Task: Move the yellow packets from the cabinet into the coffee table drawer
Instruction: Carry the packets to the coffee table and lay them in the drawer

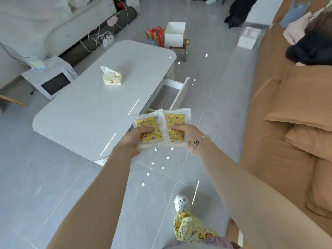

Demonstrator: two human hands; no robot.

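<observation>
I hold two yellow packets with clear white borders side by side over the floor. My left hand (133,141) grips the left yellow packet (147,124), thumb on top. My right hand (186,134) grips the right yellow packet (175,119) the same way. Just beyond the packets, the white coffee table (100,108) has its drawer (170,94) pulled open on the right side; the drawer's near part is hidden behind the packets. The cabinet is out of view.
A tissue pack (111,78) lies on the table top. A tan sofa (291,112) runs along the right. A white box on a stool (175,35), red bags (155,35) and a white appliance (52,79) stand around the table. My foot (181,203) is on the grey tiled floor.
</observation>
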